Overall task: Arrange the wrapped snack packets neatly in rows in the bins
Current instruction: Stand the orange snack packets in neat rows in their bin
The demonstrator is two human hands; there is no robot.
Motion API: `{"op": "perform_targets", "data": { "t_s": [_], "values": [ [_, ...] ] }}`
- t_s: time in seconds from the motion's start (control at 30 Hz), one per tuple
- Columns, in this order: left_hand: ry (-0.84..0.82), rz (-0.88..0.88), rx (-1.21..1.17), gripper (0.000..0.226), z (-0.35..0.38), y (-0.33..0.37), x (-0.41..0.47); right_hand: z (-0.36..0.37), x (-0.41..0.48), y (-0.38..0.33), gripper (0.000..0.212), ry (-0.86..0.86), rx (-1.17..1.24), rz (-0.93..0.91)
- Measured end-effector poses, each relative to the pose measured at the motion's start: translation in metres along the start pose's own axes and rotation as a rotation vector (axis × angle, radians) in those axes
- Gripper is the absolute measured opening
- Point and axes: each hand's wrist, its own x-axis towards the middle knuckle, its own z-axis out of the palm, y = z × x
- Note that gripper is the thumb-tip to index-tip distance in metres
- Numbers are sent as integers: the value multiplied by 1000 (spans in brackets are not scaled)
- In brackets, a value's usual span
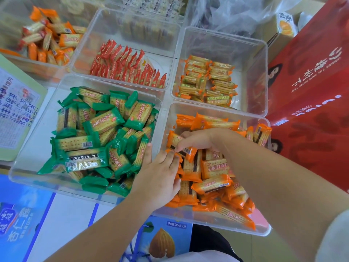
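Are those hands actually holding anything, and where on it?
The right hand pinches an orange packet near its barcode end. The left hand touches the orange pile; its hold is unclear.
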Motion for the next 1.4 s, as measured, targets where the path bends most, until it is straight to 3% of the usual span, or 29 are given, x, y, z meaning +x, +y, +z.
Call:
{"op": "perform_targets", "data": {
  "t_s": [0.23, 0.37, 0.47, 0.53, 0.7, 0.77, 0.87, 1.03, 1.2, 1.27, 1.4],
  "values": [
    [-21, -2, -7, 54, -1, 0, 1, 10, -15, 11, 82, 140, -24, -198],
    [-14, -1, -20, 56, -1, 0, 1, 20, -18, 15, 43, 254, -21, -251],
    [-17, 2, -16, 59, -1, 0, 1, 17, -23, 16, 23, 465, -47, -233],
    [-31, -2, -4, 61, 0, 0, 1, 13, -27, 18, 28, 559, -111, -211],
    [-47, -5, 8, 65, -1, 0, 0, 14, -22, 20, 57, 461, -254, -174],
    [-44, -4, 7, 65, -1, 0, 0, 19, -18, 19, 70, 420, -184, -180],
    [-28, -1, 0, 64, -1, 0, 0, 30, -10, 17, 64, 457, -176, -181],
    [-5, 3, -4, 60, 0, 0, 0, 37, -8, 15, 72, 457, -141, -219],
    [22, 8, -33, 58, 1, -1, 0, 36, -16, 24, 108, 317, 94, -275],
    [37, 7, -53, 57, 2, -1, 0, 40, -18, 25, 110, 311, 130, -313],
    [67, 1, -67, 56, 3, 0, 0, 53, -18, 25, 90, 451, 60, -411]
  ]
}}
